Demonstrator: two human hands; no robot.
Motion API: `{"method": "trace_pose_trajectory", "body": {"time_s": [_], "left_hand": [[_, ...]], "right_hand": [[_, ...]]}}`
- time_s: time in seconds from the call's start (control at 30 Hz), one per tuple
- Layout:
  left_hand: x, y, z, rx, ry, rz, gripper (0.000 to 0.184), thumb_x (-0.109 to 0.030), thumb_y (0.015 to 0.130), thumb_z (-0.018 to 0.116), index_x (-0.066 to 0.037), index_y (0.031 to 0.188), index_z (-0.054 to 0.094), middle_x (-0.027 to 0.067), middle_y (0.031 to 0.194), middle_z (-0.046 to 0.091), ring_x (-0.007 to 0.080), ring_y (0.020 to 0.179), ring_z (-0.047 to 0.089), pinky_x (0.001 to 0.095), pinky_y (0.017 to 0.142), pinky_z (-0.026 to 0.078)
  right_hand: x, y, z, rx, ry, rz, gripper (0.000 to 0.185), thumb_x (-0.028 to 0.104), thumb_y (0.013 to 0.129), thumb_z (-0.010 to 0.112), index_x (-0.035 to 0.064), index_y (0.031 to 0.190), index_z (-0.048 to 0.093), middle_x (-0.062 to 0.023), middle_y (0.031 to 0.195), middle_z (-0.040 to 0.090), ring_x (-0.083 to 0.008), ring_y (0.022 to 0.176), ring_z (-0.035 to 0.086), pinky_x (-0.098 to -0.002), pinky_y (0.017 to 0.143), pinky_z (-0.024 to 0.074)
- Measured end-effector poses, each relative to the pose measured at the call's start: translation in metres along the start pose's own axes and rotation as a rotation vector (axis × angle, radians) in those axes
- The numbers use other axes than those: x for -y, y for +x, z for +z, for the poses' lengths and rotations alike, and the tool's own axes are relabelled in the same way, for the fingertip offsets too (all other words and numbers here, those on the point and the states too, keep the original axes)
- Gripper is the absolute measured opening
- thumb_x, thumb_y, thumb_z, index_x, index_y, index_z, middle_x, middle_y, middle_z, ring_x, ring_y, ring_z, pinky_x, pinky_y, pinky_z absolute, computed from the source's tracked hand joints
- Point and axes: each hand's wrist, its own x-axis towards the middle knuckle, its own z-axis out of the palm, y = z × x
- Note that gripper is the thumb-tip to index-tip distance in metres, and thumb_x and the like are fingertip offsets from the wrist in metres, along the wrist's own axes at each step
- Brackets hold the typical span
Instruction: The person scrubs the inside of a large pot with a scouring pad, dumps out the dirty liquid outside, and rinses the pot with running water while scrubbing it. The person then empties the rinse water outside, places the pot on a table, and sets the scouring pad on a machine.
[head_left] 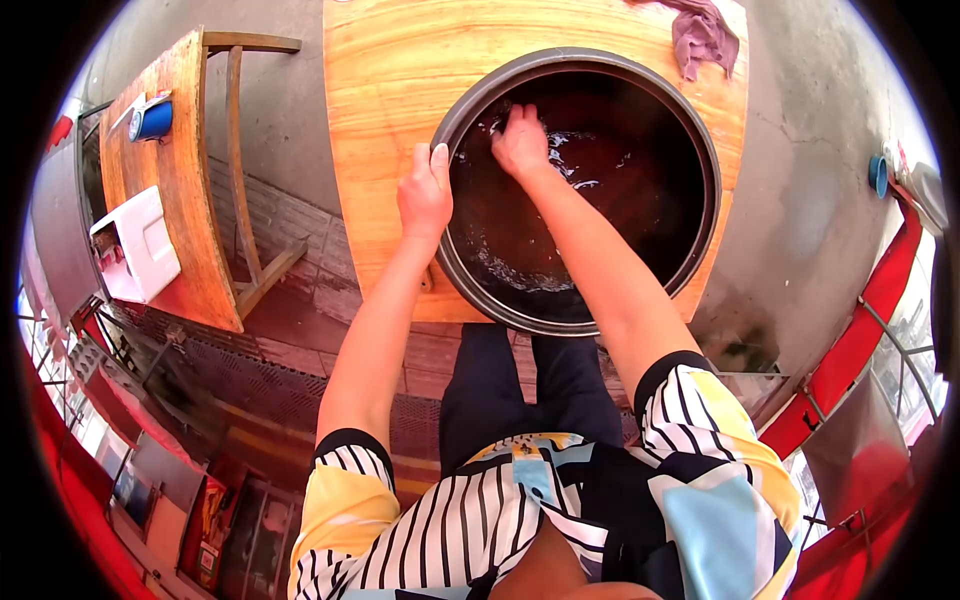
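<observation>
A large round black pot (449, 238) stands on the wooden table, with dark, rippling liquid (600, 210) inside. My left hand (425, 197) grips the rim on the left side, thumb along the edge. Inside the pot, my right hand (522, 142) is near the upper left wall, its fingers curled and pressed down. Something dark shows beside those fingertips, too unclear to name. Bright reflections and ripples lie on the liquid next to the right hand and along the lower left wall.
The wooden table (385, 90) carries a crumpled mauve cloth (703, 38) at its far right corner. To the left, another wooden table (165, 85) holds a blue container (151, 119) and a white foam box (140, 245). A red barrier (860, 310) runs along the right.
</observation>
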Motion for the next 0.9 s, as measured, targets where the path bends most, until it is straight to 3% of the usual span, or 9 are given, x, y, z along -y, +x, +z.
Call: {"method": "trace_pose_trajectory", "body": {"time_s": [0.13,0.2,0.27,0.43,0.53,0.57,0.6,0.67,0.9], "left_hand": [[0.0,0.0,0.0,-0.01,0.006,0.003,0.03,-0.034,0.092,0.041,-0.007,0.081,0.046,0.0238,0.061,0.054,0.045,0.059,0.052,0.0521,0.049,0.037],[0.0,0.001,-0.001,-0.015,0.014,0.009,0.03,-0.034,0.092,0.041,-0.007,0.081,0.046,0.0239,0.062,0.054,0.045,0.059,0.052,0.0521,0.05,0.037],[0.001,-0.001,-0.002,-0.008,0.016,0.005,0.03,-0.035,0.092,0.041,-0.007,0.081,0.046,0.0241,0.063,0.054,0.045,0.06,0.052,0.0522,0.051,0.038],[-0.004,-0.001,-0.005,0.019,0.007,-0.029,0.03,-0.035,0.092,0.04,-0.007,0.084,0.046,0.0247,0.065,0.055,0.0451,0.063,0.053,0.0527,0.053,0.038],[-0.007,-0.002,-0.006,0.031,-0.011,-0.042,0.031,-0.035,0.092,0.04,-0.006,0.085,0.046,0.0248,0.065,0.055,0.0452,0.063,0.053,0.0526,0.054,0.038],[-0.005,-0.001,-0.004,0.026,-0.021,-0.031,0.031,-0.035,0.092,0.041,-0.006,0.084,0.046,0.0247,0.065,0.055,0.0453,0.062,0.052,0.0524,0.053,0.038],[-0.004,-0.002,-0.005,0.029,-0.017,-0.027,0.031,-0.035,0.092,0.041,-0.006,0.084,0.046,0.0246,0.065,0.055,0.0453,0.062,0.052,0.0523,0.053,0.038],[-0.002,-0.001,-0.004,0.028,-0.003,-0.023,0.031,-0.035,0.092,0.041,-0.006,0.084,0.046,0.0245,0.064,0.054,0.0453,0.061,0.052,0.0522,0.053,0.038],[0.001,0.001,0.0,0.012,-0.022,-0.012,0.031,-0.035,0.092,0.041,-0.006,0.083,0.045,0.0241,0.063,0.054,0.0451,0.06,0.052,0.0522,0.051,0.038]], "right_hand": [[0.01,-0.066,0.029,0.099,0.072,-0.189,0.029,0.013,0.075,0.059,-0.0015,0.099,0.049,-0.0215,0.099,0.048,-0.0384,0.088,0.054,-0.0441,0.077,0.046],[0.012,-0.101,0.033,0.239,-0.048,-0.18,0.018,0.006,0.079,0.042,0.0014,0.094,0.05,-0.0192,0.095,0.049,-0.0361,0.084,0.055,-0.0433,0.073,0.0476],[-0.001,-0.138,0.034,0.285,-0.085,-0.173,0.016,0.006,0.079,0.043,0.0026,0.093,0.051,-0.0175,0.092,0.05,-0.0349,0.083,0.056,-0.0431,0.071,0.0482],[-0.067,-0.187,-0.004,0.539,-0.225,0.211,0.023,0.007,0.081,0.043,0.0049,0.102,0.051,-0.0179,0.114,0.052,-0.0364,0.096,0.057,-0.0446,0.08,0.0475],[-0.118,-0.184,-0.042,0.393,-0.235,0.397,0.026,0.008,0.083,0.041,0.0023,0.108,0.049,-0.0228,0.11,0.054,-0.0393,0.099,0.055,-0.0447,0.083,0.0456],[-0.145,-0.185,-0.042,0.169,-0.266,0.353,0.03,0.013,0.084,0.044,0.0006,0.112,0.045,-0.0264,0.107,0.054,-0.0416,0.095,0.055,-0.0454,0.083,0.045],[-0.147,-0.171,-0.063,0.125,-0.225,0.467,0.044,0.011,0.077,0.058,-0.0021,0.114,0.039,-0.0302,0.097,0.056,-0.0437,0.091,0.055,-0.0469,0.081,0.0436],[-0.166,-0.13,-0.082,0.004,-0.145,0.545,0.047,0.016,0.079,0.06,-0.0024,0.114,0.034,-0.0307,0.091,0.057,-0.0449,0.091,0.054,-0.0465,0.08,0.0425],[-0.123,-0.008,-0.088,-0.106,-0.199,0.358,0.038,0.015,0.078,0.056,0.0058,0.113,0.044,-0.0239,0.097,0.057,-0.0401,0.09,0.057,-0.046,0.077,0.0462]]}}
